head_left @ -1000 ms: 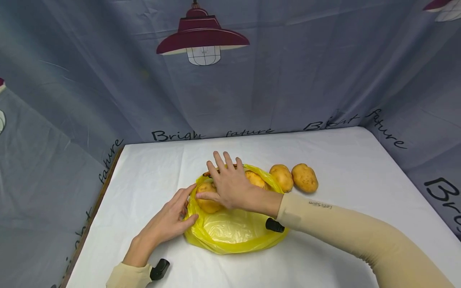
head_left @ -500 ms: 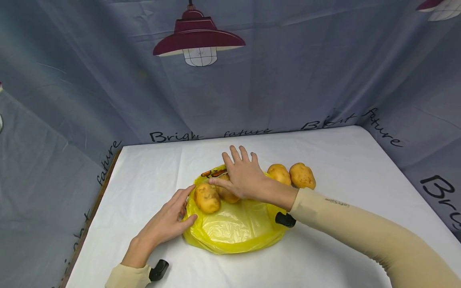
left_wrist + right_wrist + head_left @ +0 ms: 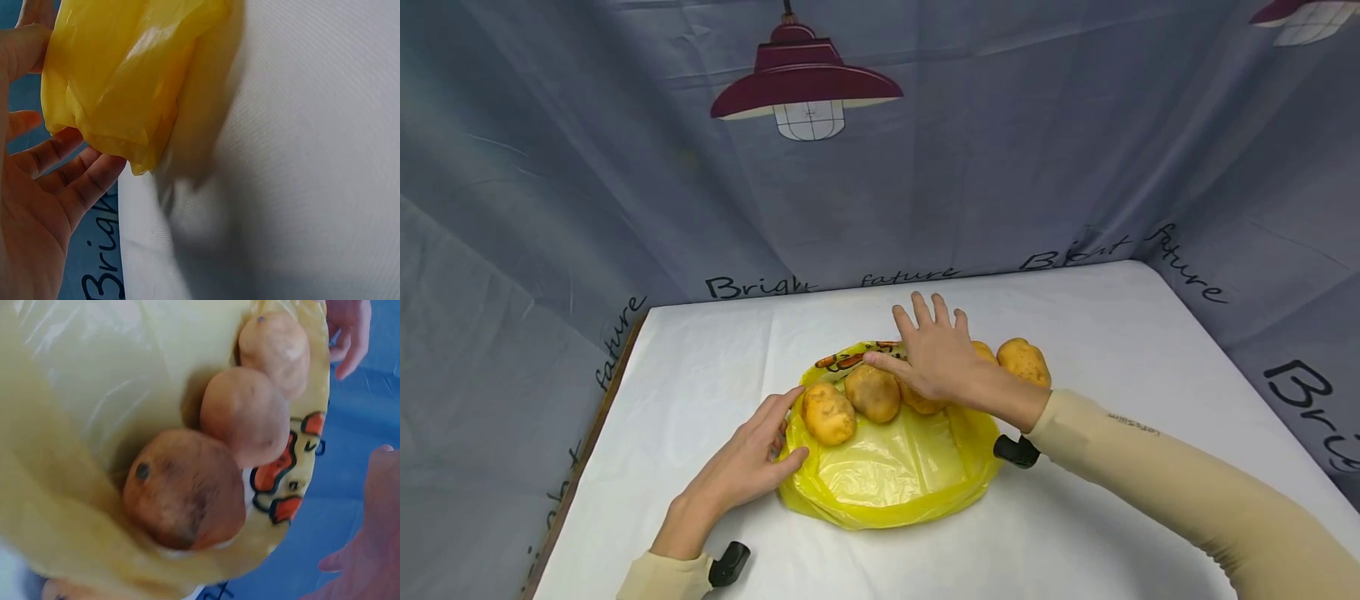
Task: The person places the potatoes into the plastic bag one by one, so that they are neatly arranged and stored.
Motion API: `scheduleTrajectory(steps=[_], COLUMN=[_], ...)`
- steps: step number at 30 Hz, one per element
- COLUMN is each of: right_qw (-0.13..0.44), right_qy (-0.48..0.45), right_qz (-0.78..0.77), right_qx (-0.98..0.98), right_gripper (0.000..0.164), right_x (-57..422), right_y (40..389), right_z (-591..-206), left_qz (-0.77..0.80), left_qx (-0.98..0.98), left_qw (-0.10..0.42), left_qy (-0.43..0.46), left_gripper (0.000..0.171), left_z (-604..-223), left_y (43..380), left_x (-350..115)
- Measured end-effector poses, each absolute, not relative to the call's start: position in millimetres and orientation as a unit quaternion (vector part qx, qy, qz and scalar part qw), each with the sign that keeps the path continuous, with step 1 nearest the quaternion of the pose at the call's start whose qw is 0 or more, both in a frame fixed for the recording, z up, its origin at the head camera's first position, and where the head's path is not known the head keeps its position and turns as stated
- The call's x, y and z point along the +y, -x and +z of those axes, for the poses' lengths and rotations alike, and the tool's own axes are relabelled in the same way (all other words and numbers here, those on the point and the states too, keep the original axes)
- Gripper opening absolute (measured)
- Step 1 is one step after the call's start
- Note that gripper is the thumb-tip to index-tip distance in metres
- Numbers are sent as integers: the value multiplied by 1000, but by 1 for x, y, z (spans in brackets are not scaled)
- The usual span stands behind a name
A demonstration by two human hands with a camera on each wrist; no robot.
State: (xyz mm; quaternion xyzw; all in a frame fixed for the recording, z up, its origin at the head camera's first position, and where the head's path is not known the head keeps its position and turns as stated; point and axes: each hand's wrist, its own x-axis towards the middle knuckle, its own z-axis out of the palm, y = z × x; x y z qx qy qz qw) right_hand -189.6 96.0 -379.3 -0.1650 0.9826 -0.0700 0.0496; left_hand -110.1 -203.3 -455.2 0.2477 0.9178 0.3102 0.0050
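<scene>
A yellow plastic bag (image 3: 880,504) lies on the table with its mouth wide. Inside, three potatoes sit in a row along the far side: a left one (image 3: 829,414), a middle one (image 3: 872,393) and a right one, the large potato (image 3: 187,490) in the right wrist view. My right hand (image 3: 936,358) hovers over the bag's far right rim, fingers spread and holding nothing; it partly covers the right potato. At the bag's left side my left hand (image 3: 748,458) rests with loosely bent fingers (image 3: 94,181) touching the outside of the yellow plastic.
Two more potatoes lie on the table just beyond the bag's right side: a partly hidden one (image 3: 983,352) and an outer one (image 3: 1024,361). A white cloth (image 3: 715,350) covers the table. Grey printed curtains (image 3: 1000,167) hang behind it and at both sides.
My right hand has moved right, from over the bag's left potatoes to its far right rim, uncovering the left and middle potatoes. My left hand stays at the bag's side.
</scene>
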Motion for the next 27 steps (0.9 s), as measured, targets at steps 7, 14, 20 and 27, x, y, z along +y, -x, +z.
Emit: scheduleTrajectory(steps=[7, 14, 20, 27], right_qw=[61, 65, 68, 72], right_qy=[135, 115, 97, 79], right_qz=[-74, -67, -68, -66], right_qx=[986, 989, 991, 992], right_gripper=[103, 103, 107, 110], right_x=[122, 148, 167, 188], right_y=[193, 194, 199, 199], right_z=[-379, -387, -391, -389], left_qz=[309, 312, 313, 315], left_qx=[919, 918, 918, 916], left_qw=[4, 5, 7, 8], left_qy=[-247, -246, -244, -249], left_gripper=[78, 77, 77, 77], left_z=[-455, -457, -456, -455], left_y=[110, 109, 109, 109], left_x=[-203, -203, -205, -205])
